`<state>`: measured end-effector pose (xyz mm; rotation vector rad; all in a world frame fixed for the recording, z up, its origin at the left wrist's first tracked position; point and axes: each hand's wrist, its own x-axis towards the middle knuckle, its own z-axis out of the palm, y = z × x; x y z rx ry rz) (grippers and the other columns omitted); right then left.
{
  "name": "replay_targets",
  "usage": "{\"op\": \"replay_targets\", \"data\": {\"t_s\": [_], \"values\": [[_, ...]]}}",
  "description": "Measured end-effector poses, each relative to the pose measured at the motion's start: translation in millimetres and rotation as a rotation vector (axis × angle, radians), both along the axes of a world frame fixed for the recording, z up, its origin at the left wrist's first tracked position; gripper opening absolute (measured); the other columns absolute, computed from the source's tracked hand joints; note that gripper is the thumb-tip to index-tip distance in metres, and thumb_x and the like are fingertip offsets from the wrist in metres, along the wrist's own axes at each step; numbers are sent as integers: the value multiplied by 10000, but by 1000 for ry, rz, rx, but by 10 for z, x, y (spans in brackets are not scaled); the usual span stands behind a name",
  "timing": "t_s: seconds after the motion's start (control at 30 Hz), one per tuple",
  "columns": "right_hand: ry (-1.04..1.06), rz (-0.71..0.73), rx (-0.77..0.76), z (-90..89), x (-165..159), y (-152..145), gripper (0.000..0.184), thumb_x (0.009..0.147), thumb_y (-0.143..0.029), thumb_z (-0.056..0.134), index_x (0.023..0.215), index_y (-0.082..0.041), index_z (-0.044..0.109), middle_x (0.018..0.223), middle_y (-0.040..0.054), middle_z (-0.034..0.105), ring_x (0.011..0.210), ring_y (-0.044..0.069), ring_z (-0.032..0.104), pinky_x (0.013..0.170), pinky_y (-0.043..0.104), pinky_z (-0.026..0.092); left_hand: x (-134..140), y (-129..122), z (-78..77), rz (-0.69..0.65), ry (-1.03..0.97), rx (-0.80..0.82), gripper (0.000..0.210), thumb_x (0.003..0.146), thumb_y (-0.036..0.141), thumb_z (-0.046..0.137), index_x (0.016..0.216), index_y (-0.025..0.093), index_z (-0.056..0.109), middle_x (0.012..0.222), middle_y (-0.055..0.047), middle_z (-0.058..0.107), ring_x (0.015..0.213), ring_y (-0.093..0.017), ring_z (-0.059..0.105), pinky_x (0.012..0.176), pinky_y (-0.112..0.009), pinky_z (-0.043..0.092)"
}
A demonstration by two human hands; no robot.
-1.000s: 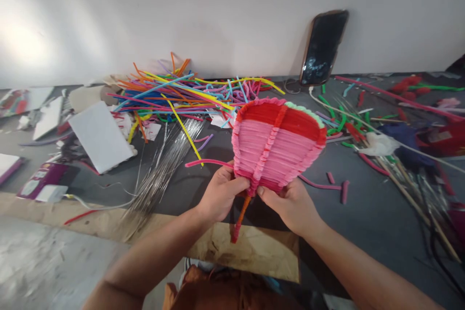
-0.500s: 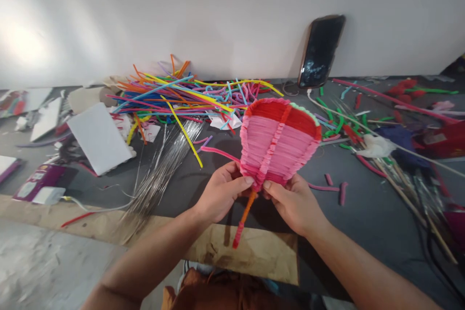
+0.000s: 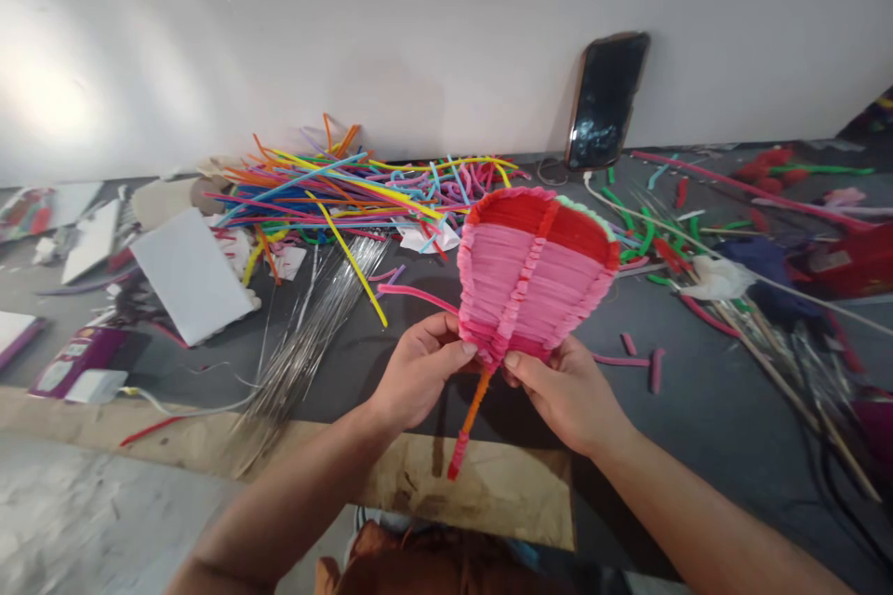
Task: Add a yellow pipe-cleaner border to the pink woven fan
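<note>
A fan-shaped pipe-cleaner piece (image 3: 488, 284) is held upright above the table, pink with a red band on top and a bit of mint green at its upper right edge. Its thin orange stem (image 3: 474, 411) points down and ends in pink and red. My left hand (image 3: 422, 367) pinches the lower left of the base, thumb in front. On the other side, my right hand (image 3: 565, 390) grips the lower right the same way. The fingers behind the piece are mostly hidden. A loose pink pipe cleaner (image 3: 415, 292) sticks out leftward near my left fingers.
A heap of coloured pipe cleaners (image 3: 335, 186) lies at the back, with a bundle of thin wires (image 3: 307, 344) before it. A phone (image 3: 606, 100) leans on the wall with a white cable. At left are a white box (image 3: 192, 274) and a purple box (image 3: 80, 358).
Hardly anything differs. The view has shifted slightly, and both hands keep the same hold on the pipe-cleaner fan.
</note>
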<state>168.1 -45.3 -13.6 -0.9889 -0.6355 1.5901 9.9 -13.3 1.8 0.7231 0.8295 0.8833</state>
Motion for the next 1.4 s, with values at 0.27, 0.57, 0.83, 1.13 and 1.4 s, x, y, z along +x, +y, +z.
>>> {"op": "replay_targets", "data": {"t_s": [0.27,0.57,0.83,1.13,1.4], "values": [[-135,35,116,54,-16,-10,82,746,-248,678,764,-200,614,634,-38,561,561,98,461,548,246,398,9,-23,-43,51,59,35,206,681,231,778,782,131,629,703,2,647,631,-91,590,652,-214,489],[-322,53,107,148,-34,-20,121,693,-256,682,682,-200,575,640,-20,585,597,128,500,578,263,441,72,-9,67,75,53,-107,207,619,140,741,788,149,622,687,17,657,570,-90,590,586,-221,518],[-290,47,84,105,-54,-40,130,684,-246,695,740,-200,587,701,-8,633,635,136,546,623,277,472,124,-11,94,67,158,-160,54,576,117,625,629,126,623,560,19,608,467,-66,516,481,-184,463],[-191,32,-7,98,-52,-9,201,647,-248,733,781,-199,592,722,-9,663,637,124,568,624,269,472,125,-40,110,75,85,-178,166,607,116,661,755,159,600,641,32,629,532,-92,565,511,-207,488],[12,-29,-81,8,-43,-20,226,646,-247,771,800,-208,609,671,-39,631,562,94,512,546,237,421,75,-22,107,17,9,-185,229,654,203,755,791,142,582,666,13,643,554,-102,611,545,-231,546]]}}
